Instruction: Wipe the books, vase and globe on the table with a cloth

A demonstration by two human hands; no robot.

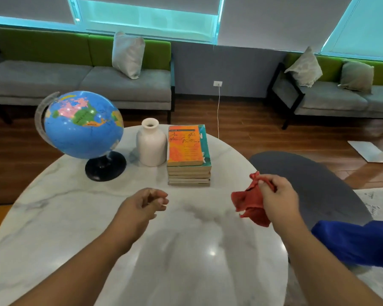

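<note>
A blue globe point(82, 127) on a black stand sits at the far left of the round white marble table point(60, 199). Beside it stands a white vase point(151, 146). Right of the vase lies a stack of several books point(188, 155) with an orange cover on top. My right hand point(276, 195) holds a crumpled red cloth point(249, 200) above the table's right side, near the books but apart from them. My left hand point(145, 202) hovers over the table's middle with fingers loosely curled, holding nothing.
A dark grey oval table point(314, 182) adjoins the marble one on the right. Blue fabric point(358, 244) lies at the right edge. Grey and green sofas point(80, 80) with cushions line the far wall. A white cable point(218, 111) hangs from a wall socket.
</note>
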